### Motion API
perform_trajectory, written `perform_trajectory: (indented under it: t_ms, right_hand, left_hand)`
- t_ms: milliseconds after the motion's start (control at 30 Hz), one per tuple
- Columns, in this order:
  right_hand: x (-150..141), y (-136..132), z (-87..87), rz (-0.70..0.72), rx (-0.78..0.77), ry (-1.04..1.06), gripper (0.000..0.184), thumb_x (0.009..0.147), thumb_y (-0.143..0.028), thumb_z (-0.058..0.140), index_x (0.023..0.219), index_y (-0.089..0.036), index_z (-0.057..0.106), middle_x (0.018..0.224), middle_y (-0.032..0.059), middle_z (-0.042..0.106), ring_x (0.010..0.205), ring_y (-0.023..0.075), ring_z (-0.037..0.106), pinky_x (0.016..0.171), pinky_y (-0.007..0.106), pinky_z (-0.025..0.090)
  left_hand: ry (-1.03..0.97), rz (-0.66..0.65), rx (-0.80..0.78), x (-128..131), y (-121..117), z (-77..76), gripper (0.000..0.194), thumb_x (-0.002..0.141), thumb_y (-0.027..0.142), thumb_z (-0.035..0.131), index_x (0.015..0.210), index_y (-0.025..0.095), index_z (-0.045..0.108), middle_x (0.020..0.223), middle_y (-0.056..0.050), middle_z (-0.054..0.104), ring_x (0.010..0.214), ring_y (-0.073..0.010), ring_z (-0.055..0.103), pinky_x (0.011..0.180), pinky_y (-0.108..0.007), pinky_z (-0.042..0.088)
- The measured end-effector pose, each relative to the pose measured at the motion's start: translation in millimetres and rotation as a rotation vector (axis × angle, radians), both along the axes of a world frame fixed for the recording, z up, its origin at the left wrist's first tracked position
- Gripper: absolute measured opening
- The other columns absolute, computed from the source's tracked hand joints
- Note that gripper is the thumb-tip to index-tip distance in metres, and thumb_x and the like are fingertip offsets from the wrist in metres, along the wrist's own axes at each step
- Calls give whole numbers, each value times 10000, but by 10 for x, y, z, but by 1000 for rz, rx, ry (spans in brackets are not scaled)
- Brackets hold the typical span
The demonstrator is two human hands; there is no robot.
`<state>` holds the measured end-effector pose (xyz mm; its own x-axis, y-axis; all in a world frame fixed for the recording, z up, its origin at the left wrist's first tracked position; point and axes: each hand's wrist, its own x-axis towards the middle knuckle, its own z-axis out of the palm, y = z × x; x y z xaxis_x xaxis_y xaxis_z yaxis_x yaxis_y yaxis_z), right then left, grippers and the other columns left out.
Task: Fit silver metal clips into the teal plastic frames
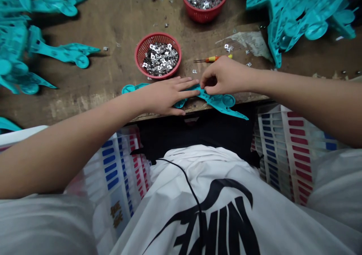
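Note:
A long teal plastic part (223, 104) lies along the front edge of the wooden table. My left hand (166, 95) rests flat across its middle, fingers stretched out, and covers much of it. Thumb and forefinger of my right hand (222, 76) are pinched together at the part's upper edge, just beyond my left fingertips. Whatever sits in that pinch is too small or hidden to make out. Right behind my left hand stands a red basket (137, 61) full of small square metal clips (161, 59). A yellow-handled screwdriver (210, 59) lies partly behind my right hand.
A second red basket (202, 16) of metal clips stands farther back. Teal parts are piled at the left (14, 40) and at the right (302, 17). Loose clips (226, 46) are scattered on the table. Plastic crates (113, 164) flank my lap below the table edge.

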<state>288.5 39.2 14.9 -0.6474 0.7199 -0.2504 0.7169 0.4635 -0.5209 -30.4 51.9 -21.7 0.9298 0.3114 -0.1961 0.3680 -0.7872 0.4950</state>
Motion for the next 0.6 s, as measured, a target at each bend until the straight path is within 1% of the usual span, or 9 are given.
perform_trajectory:
  t_ms: [133, 300, 367, 467, 600]
  right_hand:
    - [62, 64, -33, 51, 28, -5, 354, 1144, -341, 785, 1390, -206, 1003, 1209, 114, 967, 1100, 308, 867, 1025, 413, 606]
    - [119, 139, -127, 173, 15, 26, 374, 1199, -298, 693, 1423, -241, 986, 1336, 102, 964, 1269, 322, 846, 1157, 456, 601]
    - [141, 156, -184, 198, 41, 57, 362, 1205, -295, 688, 1408, -231, 981, 1317, 94, 962, 1270, 313, 840, 1169, 457, 597]
    - [182, 175, -260, 224, 78, 121, 334, 1208, -294, 703, 1381, -200, 973, 1290, 94, 958, 1234, 294, 840, 1157, 442, 594]
    - [213, 179, -306, 244, 94, 144, 317, 1230, -313, 704, 1371, -218, 972, 1283, 79, 956, 1233, 288, 844, 1186, 449, 591]
  left_hand:
    - [17, -2, 14, 9, -20, 10, 986, 1101, 473, 946, 2004, 341, 572, 2184, -115, 330, 2035, -455, 328, 1674, -654, 249]
    - [6, -37, 65, 19, -42, 17, 1050, 1101, 405, 985, 2035, 284, 521, 2165, -198, 342, 2022, -482, 356, 1673, -655, 270]
    - [24, -53, 83, 20, -45, 33, 1050, 1129, 409, 964, 2054, 271, 484, 2171, -203, 320, 2026, -479, 345, 1673, -656, 275]
    - [76, -81, 115, 24, -46, 64, 1026, 1192, 429, 887, 2083, 237, 416, 2186, -207, 260, 2043, -463, 300, 1678, -653, 261]
    - [112, -95, 137, 32, -41, 79, 1038, 1211, 458, 849, 2102, 232, 368, 2195, -197, 233, 2050, -447, 286, 1682, -645, 255]
